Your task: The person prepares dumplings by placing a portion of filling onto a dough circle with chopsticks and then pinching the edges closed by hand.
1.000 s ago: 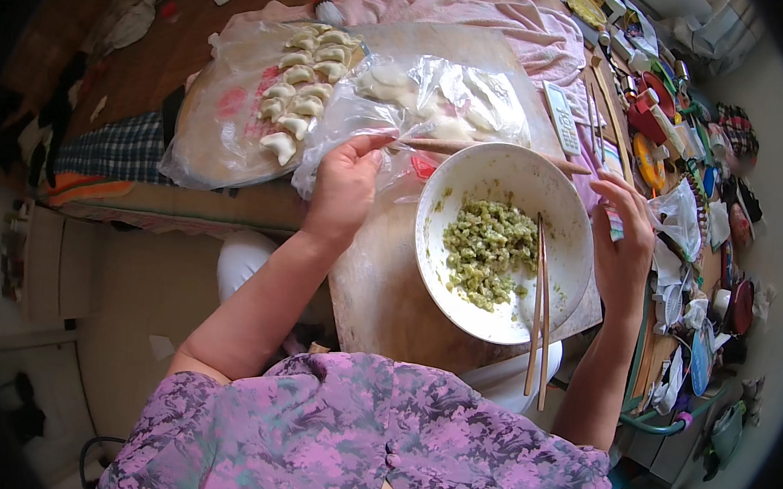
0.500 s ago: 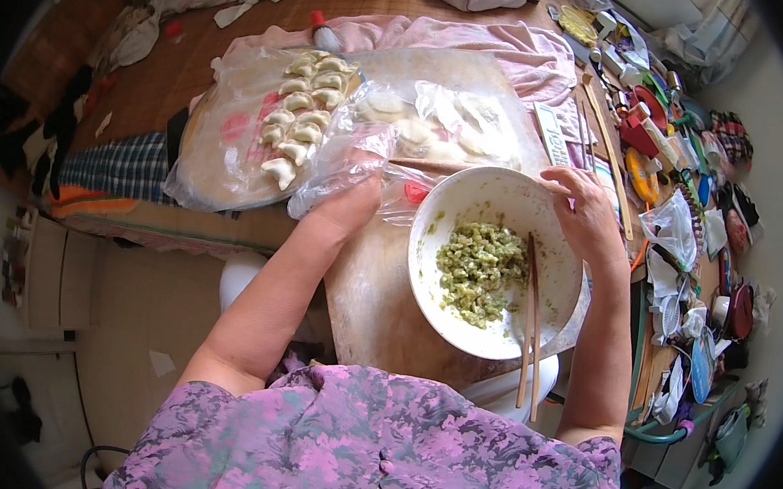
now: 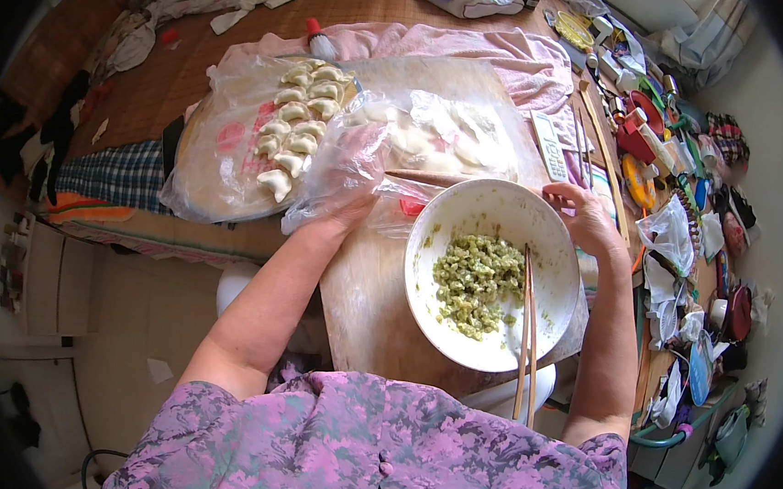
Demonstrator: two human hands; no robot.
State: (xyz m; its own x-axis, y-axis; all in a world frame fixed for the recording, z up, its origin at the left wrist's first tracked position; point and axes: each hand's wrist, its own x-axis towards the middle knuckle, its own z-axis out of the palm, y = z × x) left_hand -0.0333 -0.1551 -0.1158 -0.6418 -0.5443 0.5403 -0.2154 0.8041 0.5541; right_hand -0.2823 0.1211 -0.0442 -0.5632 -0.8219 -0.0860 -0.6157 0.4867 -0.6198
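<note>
Clear plastic covers my left hand [image 3: 358,161], which reaches in beside a plastic bag [image 3: 318,184]; its fingers are blurred by the film. Close to it lie round, floured dough wrappers [image 3: 473,141] under plastic, and a wooden rolling pin [image 3: 420,177] that runs behind the bowl. My right hand [image 3: 586,220] has its fingers curled at the far right rim of a white bowl [image 3: 424,293]. Chopped green filling [image 3: 478,284] sits in the bowl, and a pair of chopsticks [image 3: 527,338] leans over its near edge. Folded dumplings [image 3: 295,131] stand in rows on a plastic-covered round board [image 3: 204,175].
A floured wooden board [image 3: 359,306] lies under the bowl, with a pink towel [image 3: 408,39] behind it. A red-handled brush [image 3: 319,41] and a pale remote control [image 3: 548,146] lie near its edges. Clutter, with a yellow tape ring [image 3: 638,179], crowds the right side.
The whole view has shifted slightly, and the bowl and boards appear a little lower. My left hand has stayed in the plastic; my right fingers have curled in more at the bowl's rim.
</note>
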